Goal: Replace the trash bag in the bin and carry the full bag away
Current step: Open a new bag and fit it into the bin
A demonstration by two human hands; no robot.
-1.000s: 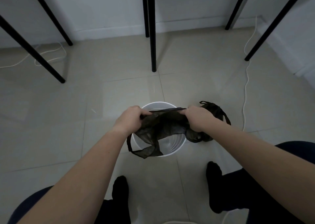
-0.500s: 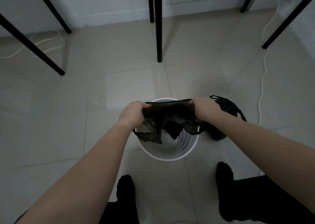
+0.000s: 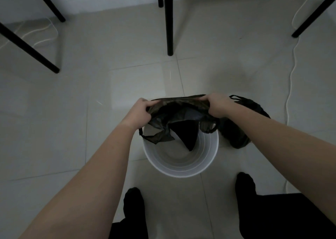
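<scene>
On the floor (image 3: 87, 133), well short of its far edge at the wall, the left hand (image 3: 141, 112) grips the left side of the new bag's (image 3: 181, 109) mouth, its fingers (image 3: 146, 105) curled round a bunched fold of the thin black film. The bag hangs between the two hands over the far part of the bin (image 3: 180, 174). Its mouth is partly pulled apart, and one pointed corner dangles down inside while a loose flap lies across the left rim. The bin's white bottom shows bare, so the liner is not yet seated. The right hand (image 3: 216, 106) holds the other side of the mouth the same way, fingers (image 3: 206, 99) curled and pinching the film. Just beside the bin to the right, the full bag (image 3: 234, 137) sits on the floor with its handles loose on top, partly behind the right forearm. Further right a white cable (image 3: 289, 86) runs along the floor. The likely trouble lies in the fit. The film is thin, so a hard pull over the rim could tear it at the pinched spots. If the dangling corner stays folded, the liner may sit twisted and slip in under weight. Hooking one side alone could tip the light bin. Reaching later for the full bag, a foot could snag the cable.
</scene>
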